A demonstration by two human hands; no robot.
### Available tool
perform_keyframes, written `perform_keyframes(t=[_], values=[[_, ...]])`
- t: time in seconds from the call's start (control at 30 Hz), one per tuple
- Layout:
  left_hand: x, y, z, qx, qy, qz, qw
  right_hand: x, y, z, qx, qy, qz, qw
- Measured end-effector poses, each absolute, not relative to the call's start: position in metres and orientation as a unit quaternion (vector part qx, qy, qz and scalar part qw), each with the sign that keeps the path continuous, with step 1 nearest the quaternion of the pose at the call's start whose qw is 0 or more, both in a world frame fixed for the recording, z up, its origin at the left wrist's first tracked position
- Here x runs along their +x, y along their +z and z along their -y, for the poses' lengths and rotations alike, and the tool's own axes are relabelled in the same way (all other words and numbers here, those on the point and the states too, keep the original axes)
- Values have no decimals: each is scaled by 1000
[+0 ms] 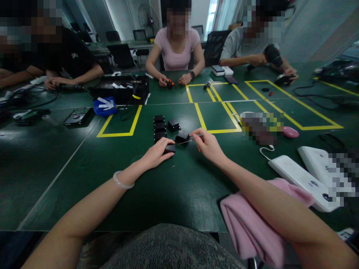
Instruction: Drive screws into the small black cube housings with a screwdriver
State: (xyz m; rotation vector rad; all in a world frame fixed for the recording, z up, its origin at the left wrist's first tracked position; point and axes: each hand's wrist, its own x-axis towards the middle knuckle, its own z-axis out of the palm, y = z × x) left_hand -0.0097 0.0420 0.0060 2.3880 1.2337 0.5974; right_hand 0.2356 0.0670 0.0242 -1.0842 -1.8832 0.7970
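Observation:
My left hand (157, 154) is closed around a small black box (169, 149) on the green table, its thumb and fingers on opposite sides. In my right hand (206, 142) is a screwdriver (185, 142), pinched between the fingers; its thin metal shaft points left at the held box. Behind the shaft sits another black box (183, 135), and a further black box (173, 125) stands a little farther back. Several similar boxes (159, 126) form a column beyond my left hand. A tiny screw (173, 166) lies nearer to me.
Yellow tape (117, 134) marks areas on the table (179, 198). White devices (304, 179) and a pink cloth (246, 220) lie to my right. A black toolbox (120, 87) and a blue bag (105, 106) are at the back left. Several people sit across the table, hands on other items.

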Motion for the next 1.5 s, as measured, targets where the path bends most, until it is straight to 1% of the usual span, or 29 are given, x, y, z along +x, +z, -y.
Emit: perform_keyframes(t=[0.33, 0.5, 0.63, 0.83, 1.0, 1.17, 1.33, 1.5], values=[[-10, 4, -42, 852, 217, -436, 193, 236, 24, -69, -427, 335, 741, 396], [-10, 6, -42, 851, 209, -440, 193, 236, 24, -69, -406, 347, 740, 410], [-10, 6, -42, 852, 213, -439, 191, 236, 24, -70, -423, 352, 737, 392], [-11, 5, -42, 853, 212, -438, 190, 235, 24, -71, -421, 345, 734, 405], [-10, 5, -43, 855, 214, -433, 189, 236, 23, -73, -443, 353, 726, 389], [-10, 4, -43, 855, 219, -432, 186, 236, 25, -74, -422, 364, 726, 403], [-10, 5, -43, 854, 211, -436, 187, 238, 24, -75, -439, 353, 731, 384], [-10, 5, -42, 853, 213, -437, 191, 238, 24, -74, -414, 371, 727, 403]])
